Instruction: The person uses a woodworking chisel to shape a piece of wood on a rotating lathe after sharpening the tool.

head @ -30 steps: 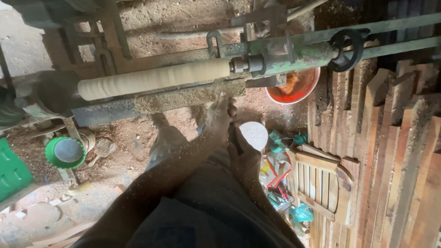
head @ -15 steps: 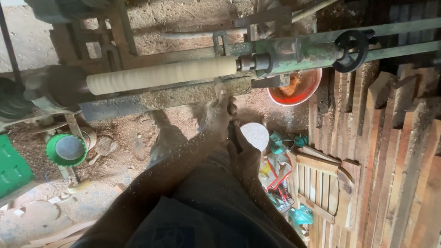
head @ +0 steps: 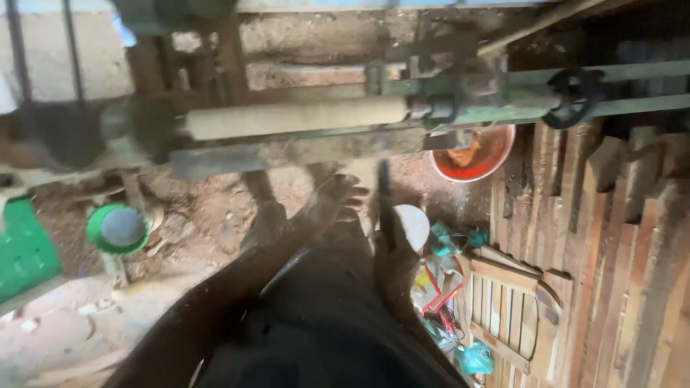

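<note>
Pale wooden cylinder [head: 295,117] on lathe [head: 489,108]

Motion blur smears the pale wooden cylinder [head: 295,117] on the lathe; the flat green plastic crate [head: 25,248] is cut off at the left edge; both hands are out of sight.

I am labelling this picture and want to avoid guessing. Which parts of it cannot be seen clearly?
Head view only:
- Right hand: dark and blurred; it holds a thin dark tool, whose kind cannot be told.
- Left hand: cannot be found; dark legs fill the lower middle.
- Pale wooden cylinder on the lathe: its left end is lost in shadow and blur.
- Red bowl: its top is hidden by the lathe bed; contents unclear.
- Green crate: cut off by the left edge.
</note>
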